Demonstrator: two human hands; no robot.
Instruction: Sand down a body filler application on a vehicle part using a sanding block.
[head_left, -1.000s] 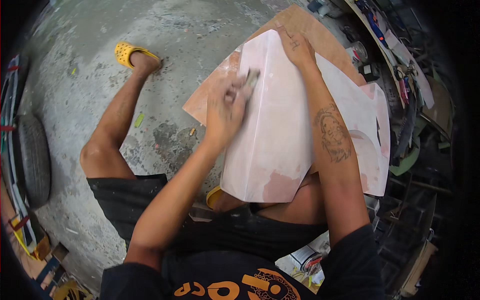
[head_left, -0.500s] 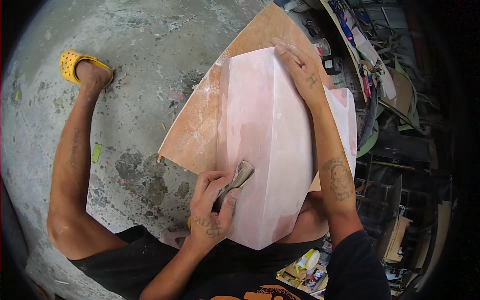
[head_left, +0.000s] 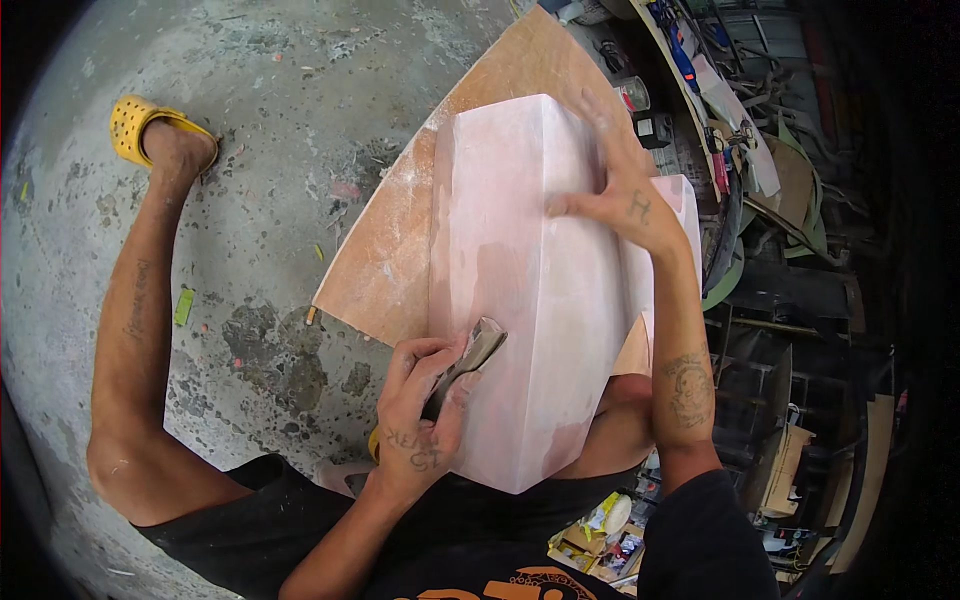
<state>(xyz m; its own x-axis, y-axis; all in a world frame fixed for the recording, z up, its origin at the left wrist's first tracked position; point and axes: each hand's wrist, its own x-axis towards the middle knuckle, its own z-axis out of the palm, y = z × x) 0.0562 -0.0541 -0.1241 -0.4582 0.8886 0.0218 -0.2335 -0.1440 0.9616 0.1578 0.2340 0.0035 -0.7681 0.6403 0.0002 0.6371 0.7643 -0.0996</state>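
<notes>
A long, faceted piece (head_left: pixel 500 250) coated in patchy pink and white filler lies over my lap on a brown wooden board (head_left: pixel 385 245). A raised ridge runs down its length. Near its lower left edge, my left hand (head_left: pixel 418 410) pinches a folded grey piece of sandpaper (head_left: pixel 482 345) between thumb and fingers, with the paper's end at the pale surface. My right hand (head_left: pixel 625 195) is at the upper right side, thumb and fingers spread, holding nothing. Its fingertips are blurred, and I cannot tell whether they touch the piece.
Stained concrete floor (head_left: pixel 280 130) spreads to the left, where my foot wears a yellow clog (head_left: pixel 140 130). A glass jar (head_left: pixel 633 95) and a dark bottle (head_left: pixel 655 130) stand beyond the board. Cluttered racks fill the right. A box of supplies (head_left: pixel 600 545) sits below.
My right hand has come away from the top edge, moved toward me and spread its thumb and fingers. My left hand keeps the sandpaper in nearly the same spot.
</notes>
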